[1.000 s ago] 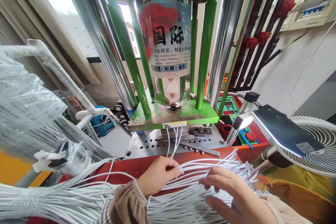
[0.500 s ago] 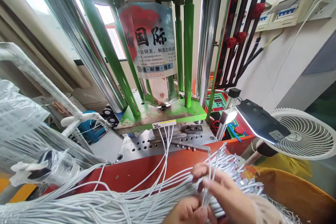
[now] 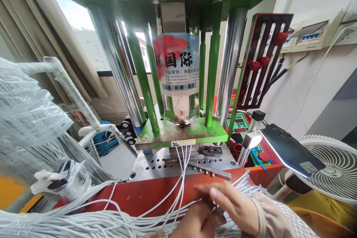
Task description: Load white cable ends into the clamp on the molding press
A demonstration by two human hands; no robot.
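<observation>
At the lower middle, my left hand [image 3: 196,220] is closed, fingers curled around white cables [image 3: 214,205] that show only as a small pale bit between the hands. My right hand [image 3: 235,205] comes in from the right, touching the left; its thumb and fingers are bent together over it, the fingertips blurred. What the right fingers pinch is hidden. Beneath and beside both hands lies a thick bundle of white cables [image 3: 111,215]. Several white cables [image 3: 182,178] run down from the green press plate [image 3: 184,134] toward this bundle.
A green press with steel columns [image 3: 230,67] stands ahead, above a perforated metal bed [image 3: 156,163] and red frame [image 3: 145,197]. To the right are a lit lamp [image 3: 292,148], a white fan [image 3: 331,167] and a control panel [image 3: 240,122]. Plastic-wrapped cables [image 3: 28,104] hang left.
The view has tilted up and turned slightly left. My hands have drawn closer together, the right now overlapping the left; the upright pale strands between them no longer show.
</observation>
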